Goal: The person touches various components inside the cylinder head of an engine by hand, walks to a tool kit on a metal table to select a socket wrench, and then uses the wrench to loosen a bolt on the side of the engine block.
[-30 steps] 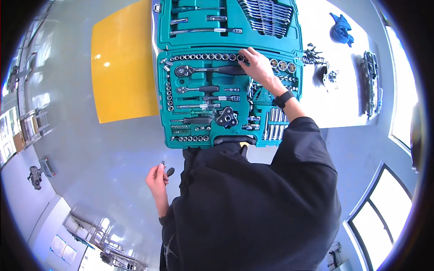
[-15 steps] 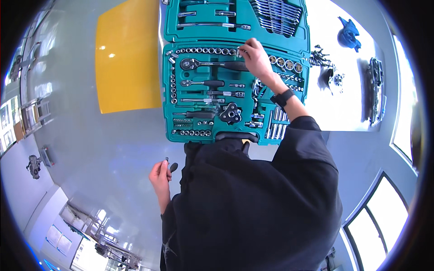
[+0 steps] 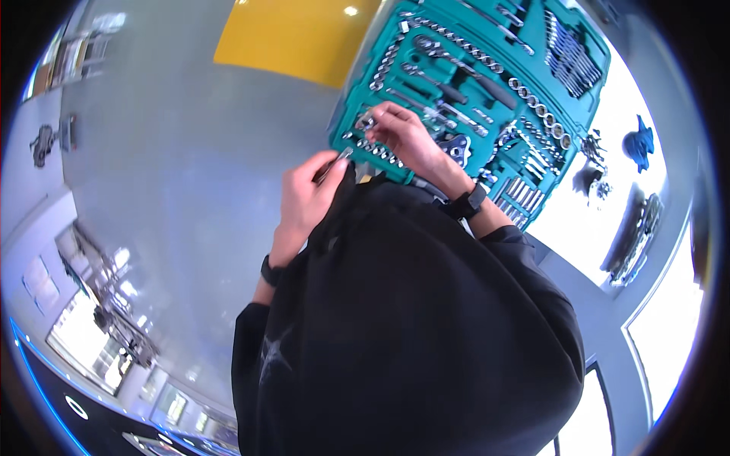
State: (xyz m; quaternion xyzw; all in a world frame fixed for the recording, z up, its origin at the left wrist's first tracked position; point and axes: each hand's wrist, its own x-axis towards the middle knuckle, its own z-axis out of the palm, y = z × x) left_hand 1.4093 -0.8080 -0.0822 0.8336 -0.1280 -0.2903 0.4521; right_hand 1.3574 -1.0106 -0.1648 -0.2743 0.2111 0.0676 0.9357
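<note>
My right hand (image 3: 407, 140) reaches over the near left corner of the green tool case (image 3: 363, 91). Its fingers pinch a shiny metal socket (image 3: 366, 120) just above the case. Close beside it, off the case's left corner, my left hand (image 3: 303, 199) is closed round a slim tool (image 3: 344, 154) with a silver end; the fingers hide most of it, so its exact kind is unclear. Beyond the hands, a large ratchet (image 3: 487, 85) and a smaller ratchet (image 3: 433, 82) lie in their recesses. Part of a black three-armed tool (image 3: 456, 148) shows beside my right wrist.
Combination wrenches (image 3: 570, 57) fill the case's lid. Right of the case, a white tabletop bears a blue cloth or glove (image 3: 640, 143) and dark metal parts (image 3: 593, 178). A yellow panel (image 3: 296, 38) lies at the upper left above the grey floor (image 3: 190, 190).
My right hand has moved from the far socket row to the near left corner. My left hand has risen toward it with its tool. The view has turned, so the case appears tilted.
</note>
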